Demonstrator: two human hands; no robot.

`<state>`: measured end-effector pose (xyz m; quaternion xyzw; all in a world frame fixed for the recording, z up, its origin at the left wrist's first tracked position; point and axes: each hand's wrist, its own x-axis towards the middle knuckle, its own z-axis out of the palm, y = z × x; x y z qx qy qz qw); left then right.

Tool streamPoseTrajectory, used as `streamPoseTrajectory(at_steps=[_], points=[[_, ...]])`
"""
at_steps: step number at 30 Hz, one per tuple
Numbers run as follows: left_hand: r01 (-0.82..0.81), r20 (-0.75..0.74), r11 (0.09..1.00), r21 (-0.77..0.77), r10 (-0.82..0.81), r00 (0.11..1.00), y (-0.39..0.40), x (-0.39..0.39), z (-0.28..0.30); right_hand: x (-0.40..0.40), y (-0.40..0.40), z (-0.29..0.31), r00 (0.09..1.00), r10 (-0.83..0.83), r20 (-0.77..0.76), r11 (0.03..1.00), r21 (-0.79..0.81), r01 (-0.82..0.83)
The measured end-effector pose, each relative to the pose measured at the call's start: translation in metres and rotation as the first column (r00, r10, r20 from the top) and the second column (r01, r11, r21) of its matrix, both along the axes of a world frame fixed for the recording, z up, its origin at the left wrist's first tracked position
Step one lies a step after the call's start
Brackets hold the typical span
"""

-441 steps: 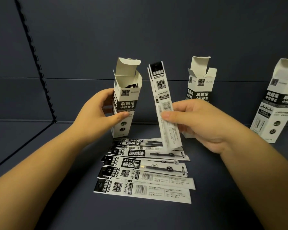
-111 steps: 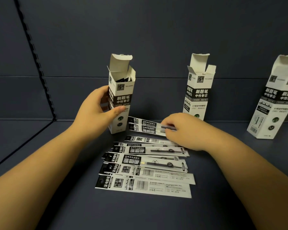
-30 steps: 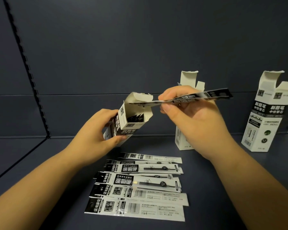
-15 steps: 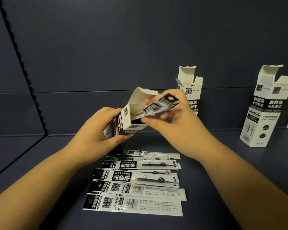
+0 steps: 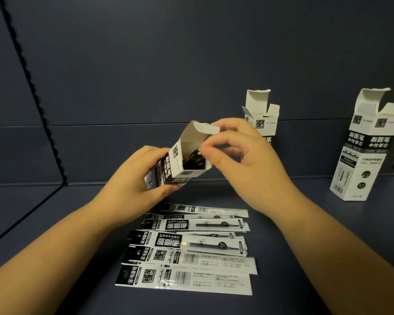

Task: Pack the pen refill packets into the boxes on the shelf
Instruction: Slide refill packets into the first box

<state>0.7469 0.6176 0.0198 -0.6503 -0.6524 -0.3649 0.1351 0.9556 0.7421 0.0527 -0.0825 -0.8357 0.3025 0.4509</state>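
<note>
Packing step: left hand (image 5: 134, 183) holds tilted white-black cardboard box (image 5: 178, 162), black refill ends inside; right hand (image 5: 243, 164) at its mouth, fingertips pinched, cannot tell on what. Next prob.: pick flat printed plastic refill packet (image 5: 187, 279) from shelf (image 5: 316, 269).

A tall white-and-black cardboard box (image 5: 168, 165) is lifted off the dark blue shelf (image 5: 305, 235) and tilted, its open mouth toward three o'clock, top flap raised, dark packet ends visible inside. Two matching open boxes stand upright: one (image 5: 263, 119) at one o'clock, another (image 5: 362, 155) at three o'clock. At six o'clock, flat black-and-white plastic refill packets (image 5: 191, 248) lie crosswise in an overlapping row, some showing barcodes.
</note>
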Motion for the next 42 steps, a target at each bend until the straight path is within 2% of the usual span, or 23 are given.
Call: streamPoseTrajectory(at_steps=[4, 8, 12, 13, 17, 18, 19, 21, 23, 24, 26, 28, 33, 35, 39, 42], points=[[-0.003, -0.01, 1.0, -0.005, 0.003, 1.0, 0.0, 0.0, -0.001, -0.005, 0.002, -0.007, 0.99, -0.047, 0.135, 0.997, 0.072, 0.037], [-0.005, 0.004, 1.0, 0.003, 0.005, 1.0, 0.0, 0.0, 0.0, 0.0, 0.002, -0.002, 0.999, 0.011, 0.042, 1.0, 0.027, -0.012], [0.002, -0.004, 1.0, -0.003, -0.002, 1.0, 0.0, 0.002, 0.0, -0.006, 0.001, -0.008, 0.992, -0.026, 0.122, 0.994, 0.113, 0.012], [0.003, -0.004, 1.0, 0.0, -0.003, 1.0, 0.0, 0.002, 0.001, -0.007, 0.001, -0.009, 0.993, -0.028, 0.117, 0.994, 0.109, 0.015], [-0.017, 0.059, 0.999, 0.029, 0.015, 0.998, 0.0, 0.0, 0.002, 0.001, 0.003, 0.0, 0.996, -0.064, -0.057, 0.997, 0.036, 0.066], [-0.027, 0.085, 0.999, 0.034, 0.024, 0.996, 0.0, -0.001, 0.001, 0.002, 0.004, 0.0, 0.995, -0.085, -0.054, 0.996, 0.008, 0.085], [-0.037, 0.11, 0.999, 0.038, 0.032, 0.993, 0.0, -0.002, 0.001, 0.002, 0.005, -0.002, 0.994, -0.107, -0.004, 0.994, -0.013, 0.107], [-0.049, 0.16, 0.997, 0.054, 0.039, 0.986, 0.001, -0.005, 0.0, 0.001, 0.011, -0.007, 0.949, -0.18, 0.258, 0.984, 0.057, 0.171], [-0.063, 0.205, 0.995, 0.072, 0.047, 0.978, 0.001, -0.008, 0.0, -0.001, 0.013, -0.016, 0.79, -0.25, 0.56, 0.965, 0.206, 0.16], [-0.073, 0.222, 0.994, 0.083, 0.053, 0.974, 0.001, -0.009, -0.001, -0.002, 0.012, -0.02, 0.701, -0.258, 0.665, 0.962, 0.241, 0.126], [-0.092, 0.255, 0.991, 0.096, 0.065, 0.965, 0.002, -0.011, -0.001, -0.003, 0.008, -0.024, 0.593, -0.229, 0.772, 0.97, 0.236, 0.067], [-0.102, 0.285, 0.99, 0.101, 0.07, 0.956, 0.002, -0.014, -0.001, -0.004, 0.006, -0.026, 0.566, -0.195, 0.801, 0.974, 0.226, 0.015], [-0.104, 0.325, 0.989, 0.102, 0.066, 0.944, 0.001, -0.016, -0.001, -0.003, 0.002, -0.022, 0.585, -0.144, 0.798, 0.967, 0.239, -0.088], [-0.107, 0.322, 0.99, 0.094, 0.071, 0.944, 0.002, -0.015, -0.001, -0.003, 0.0, -0.021, 0.586, -0.122, 0.801, 0.968, 0.227, -0.11], [-0.106, 0.319, 0.99, 0.088, 0.073, 0.945, 0.001, -0.013, 0.0, -0.003, -0.003, -0.022, 0.525, -0.137, 0.84, 0.957, 0.249, -0.15], [-0.109, 0.317, 0.991, 0.083, 0.077, 0.945, 0.001, -0.012, 0.001, -0.004, -0.002, -0.025, 0.538, -0.13, 0.833, 0.963, 0.235, -0.131]])
